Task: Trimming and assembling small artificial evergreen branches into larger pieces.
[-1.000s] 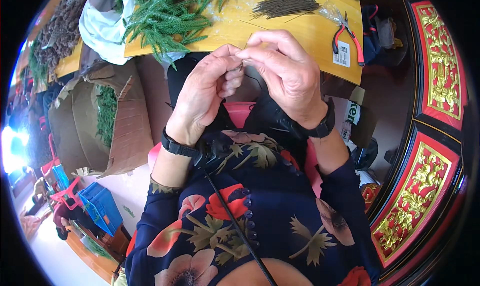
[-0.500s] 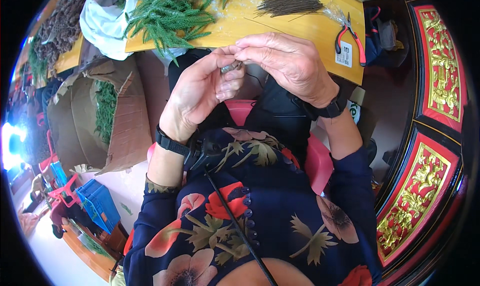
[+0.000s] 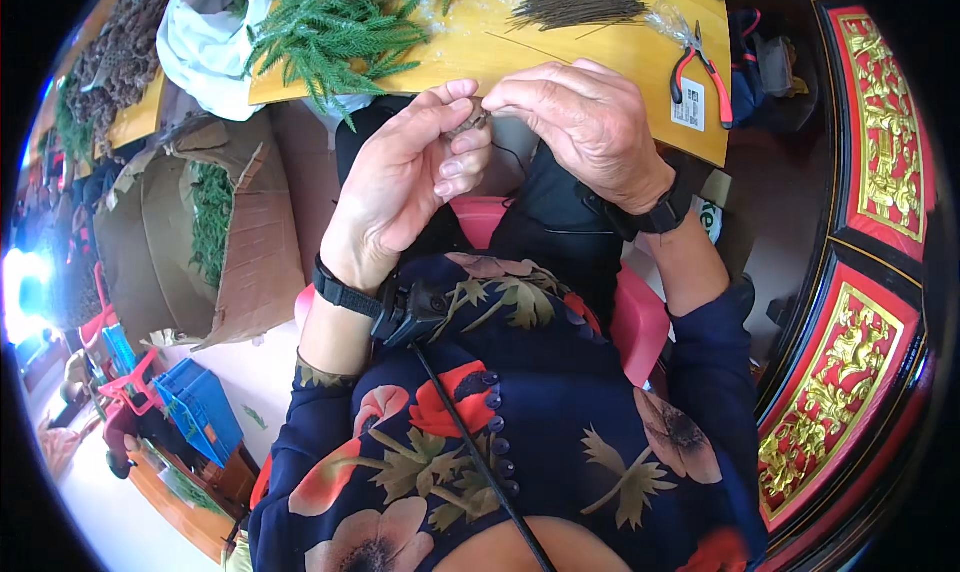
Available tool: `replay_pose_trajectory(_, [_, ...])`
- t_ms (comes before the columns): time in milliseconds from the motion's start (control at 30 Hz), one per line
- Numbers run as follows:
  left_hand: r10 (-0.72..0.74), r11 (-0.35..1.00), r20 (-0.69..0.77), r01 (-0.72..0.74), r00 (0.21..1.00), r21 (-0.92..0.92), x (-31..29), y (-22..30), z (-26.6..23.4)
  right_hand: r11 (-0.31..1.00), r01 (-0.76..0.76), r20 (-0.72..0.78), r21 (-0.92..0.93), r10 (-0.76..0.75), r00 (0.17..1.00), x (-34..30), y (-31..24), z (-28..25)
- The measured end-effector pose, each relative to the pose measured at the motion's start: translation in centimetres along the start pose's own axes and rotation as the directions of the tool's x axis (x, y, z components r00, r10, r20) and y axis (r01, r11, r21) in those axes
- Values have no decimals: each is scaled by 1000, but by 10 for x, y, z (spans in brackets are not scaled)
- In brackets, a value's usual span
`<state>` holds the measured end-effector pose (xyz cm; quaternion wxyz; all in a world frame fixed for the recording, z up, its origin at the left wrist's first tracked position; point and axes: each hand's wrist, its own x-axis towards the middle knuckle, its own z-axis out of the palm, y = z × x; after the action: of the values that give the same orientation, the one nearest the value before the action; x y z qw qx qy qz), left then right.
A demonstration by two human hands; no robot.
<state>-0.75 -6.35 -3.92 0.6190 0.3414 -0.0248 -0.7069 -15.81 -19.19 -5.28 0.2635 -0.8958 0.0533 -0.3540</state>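
Close together in front of my lap, both hands are raised near the table's edge. My left hand (image 3: 395, 177) is closed around a small brown pine cone (image 3: 467, 124), gripping it between thumb and curled fingers; most of the cone is hidden. My right hand (image 3: 590, 137) is just to the right, its thumb and fingertips pinched beside the cone. What the right fingertips hold, if anything, is too small to make out. Beyond the hands, a bundle of thin brown wire stems (image 3: 580, 2) lies on the yellow table (image 3: 480, 57).
Green artificial pine sprigs (image 3: 330, 37) overhang the table's near edge. Red-handled pliers (image 3: 715, 82) lie at the right. A cardboard box (image 3: 260, 262) with greenery and a blue crate (image 3: 198, 412) stand left. Brown cones (image 3: 125, 42) are heaped far left. Carved red-and-gold panels (image 3: 840, 402) line the right.
My right hand's fingertips have moved slightly right, away from my left thumb, leaving a small gap. The left hand keeps hold of the pine cone, its thumb lifted a little.
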Motion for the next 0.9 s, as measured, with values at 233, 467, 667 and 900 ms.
replay_pose_trajectory(233, [-56, 996, 72, 60, 996, -66, 1, 0, -5, 997, 46, -48, 67, -43, 998, 1, 6, 7])
replay_pose_trajectory(467, [-39, 965, -49, 50, 998, 258, -3, 5, 5, 998, -23, -9, 66, 24, 1000, -5, 2, 6])
replay_pose_trajectory(667, [-32, 912, -7, 32, 999, 409, -2, 2, 0, 985, -149, 19, 85, 148, 989, -6, -9, 6])
replay_pose_trajectory(900, [58, 915, -2, -53, 998, 399, 0, -4, -2, 975, -191, -115, 111, 203, 972, -16, -19, 19])
